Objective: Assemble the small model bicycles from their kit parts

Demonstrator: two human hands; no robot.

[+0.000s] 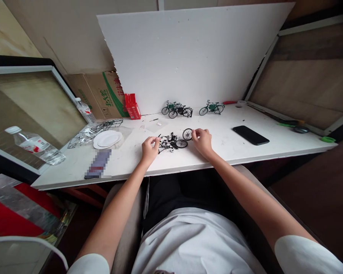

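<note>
Through the head camera I see the right hand (202,140) pinching a black spoked toy wheel (187,134) by its right edge, at the middle of the white flat tabletop (223,150). The left hand (150,149) has its thumb and fingertips drawn narrow at the left side of the loose black bicycle parts (173,141); the pieces there are too small for me to tell whether it grips one. A second black spoked wheel (181,143) lies flat at the right of those parts, just nearer than the first. Beyond, I make out a black miniature bicycle (180,112) in front of a green one, with another green miniature bicycle (212,108) farther right. A black rectangular phone (250,135) lies right of the right hand.
</note>
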